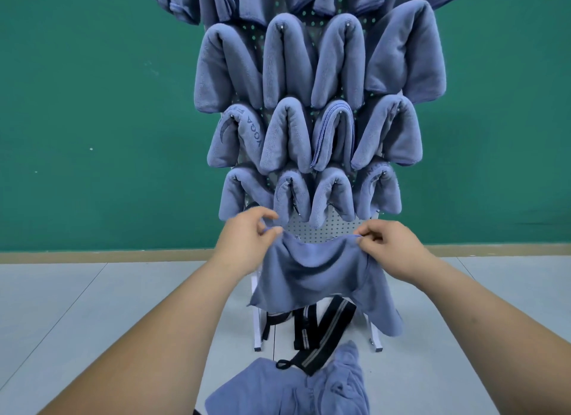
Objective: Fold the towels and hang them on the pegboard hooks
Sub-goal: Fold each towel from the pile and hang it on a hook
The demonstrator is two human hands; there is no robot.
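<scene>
A blue-grey towel (pixel 321 278) hangs spread between my two hands in front of the lower part of the white pegboard (pixel 324 229). My left hand (pixel 247 241) pinches its upper left corner. Its upper right corner is pinched by my right hand (pixel 389 244). The towel sags in the middle and its lower edge hangs loose. Several folded blue towels (pixel 312 127) are draped over hooks in rows on the pegboard above. More loose blue towels (pixel 293 390) lie in a heap on the floor below my arms.
Black straps with grey stripes (pixel 321 331) lie on the floor between the pegboard stand's white legs (pixel 258 331). A green wall (pixel 92 121) stands behind the board, with a tan skirting along the grey tiled floor (pixel 77 306).
</scene>
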